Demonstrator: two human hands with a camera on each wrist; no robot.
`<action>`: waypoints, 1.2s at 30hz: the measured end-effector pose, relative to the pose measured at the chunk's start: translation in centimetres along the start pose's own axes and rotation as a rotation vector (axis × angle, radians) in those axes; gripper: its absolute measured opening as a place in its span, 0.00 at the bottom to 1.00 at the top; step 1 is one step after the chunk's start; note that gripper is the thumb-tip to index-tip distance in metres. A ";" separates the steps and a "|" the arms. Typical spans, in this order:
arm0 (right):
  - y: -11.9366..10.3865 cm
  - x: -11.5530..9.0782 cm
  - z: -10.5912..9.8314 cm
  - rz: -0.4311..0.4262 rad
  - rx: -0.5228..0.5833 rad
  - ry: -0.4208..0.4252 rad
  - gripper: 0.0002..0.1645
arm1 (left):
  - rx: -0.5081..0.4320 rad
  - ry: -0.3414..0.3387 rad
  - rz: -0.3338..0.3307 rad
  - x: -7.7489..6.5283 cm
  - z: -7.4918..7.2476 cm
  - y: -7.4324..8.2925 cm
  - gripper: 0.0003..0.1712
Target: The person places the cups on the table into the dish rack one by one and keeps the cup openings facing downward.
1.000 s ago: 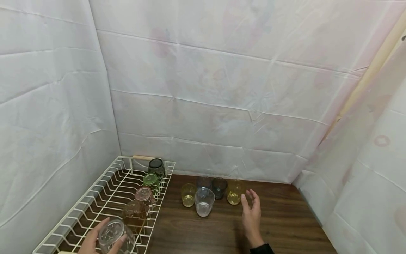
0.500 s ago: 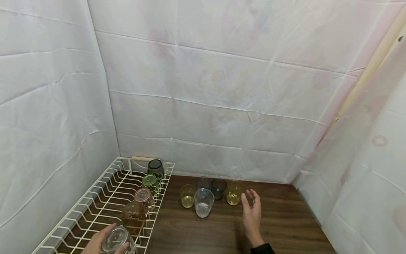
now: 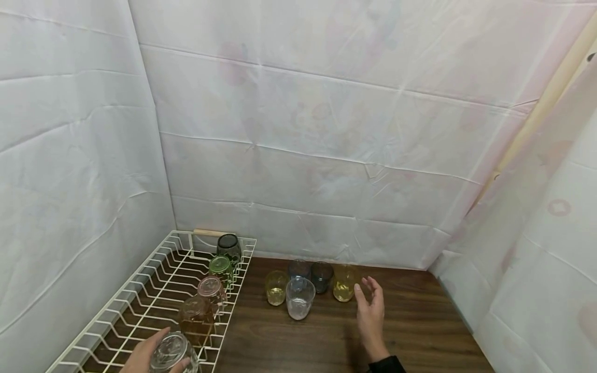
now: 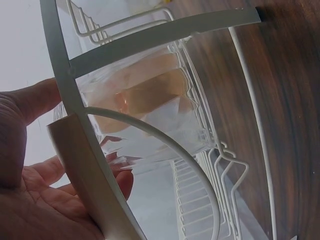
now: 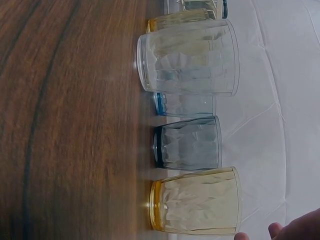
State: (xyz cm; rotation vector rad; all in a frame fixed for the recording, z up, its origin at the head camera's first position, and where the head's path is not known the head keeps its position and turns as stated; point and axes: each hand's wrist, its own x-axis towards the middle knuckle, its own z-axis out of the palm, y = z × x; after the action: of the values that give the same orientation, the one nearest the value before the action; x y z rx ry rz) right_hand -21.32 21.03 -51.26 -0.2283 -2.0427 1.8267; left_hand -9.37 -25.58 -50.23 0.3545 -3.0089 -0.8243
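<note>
At the near end of the white wire rack point(image 3: 112, 299), my left hand point(image 3: 142, 356) grips an upside-down clear glass point(image 3: 170, 352), thumb and fingers on either side of it. The rack's wires partly cover that hand point(image 4: 45, 205) in the left wrist view. Right behind the glass, an amber glass point(image 3: 196, 320) stands upside down in the rack. My right hand point(image 3: 370, 318) is over the wooden table, fingers loosely bent and holding nothing. Its fingertips are close to an upright yellow glass point(image 3: 343, 287); the right wrist view shows the same yellow glass point(image 5: 197, 202) beside the fingertips.
Farther back in the rack are upside-down pink point(image 3: 211, 289), green point(image 3: 220, 267) and dark grey point(image 3: 229, 246) glasses. On the table stand another yellow glass point(image 3: 276, 290), a clear glass point(image 3: 300, 300), a blue glass point(image 3: 298, 268) and a dark glass point(image 3: 322, 277). White sheeting point(image 3: 303, 155) surrounds the table.
My left hand has lowered the clear glass slightly toward the rack's near end, then stayed almost still over the last half second. My right hand has kept its place.
</note>
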 end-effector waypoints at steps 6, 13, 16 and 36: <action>0.0 0.3 0.1 0.002 -0.017 0.019 0.38 | -0.013 0.030 -0.020 -0.7 0.4 0.4 0.69; 0.1 0.4 0.0 -0.011 -0.023 0.001 0.39 | -0.002 0.028 -0.030 -0.9 0.2 0.8 0.70; 0.2 0.6 0.0 -0.019 -0.042 -0.018 0.41 | 0.006 0.018 -0.025 -0.9 -0.1 0.8 0.70; 1.3 6.2 -0.5 -0.061 -0.530 -0.280 0.64 | -0.062 0.595 0.236 -1.8 -0.8 4.6 0.73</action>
State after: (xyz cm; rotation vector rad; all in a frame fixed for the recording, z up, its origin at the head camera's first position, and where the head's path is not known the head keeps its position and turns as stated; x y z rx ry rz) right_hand -26.93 23.97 -51.43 -0.0501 -2.6720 1.3059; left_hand -8.54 -21.68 -47.13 0.1917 -2.4087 -0.6458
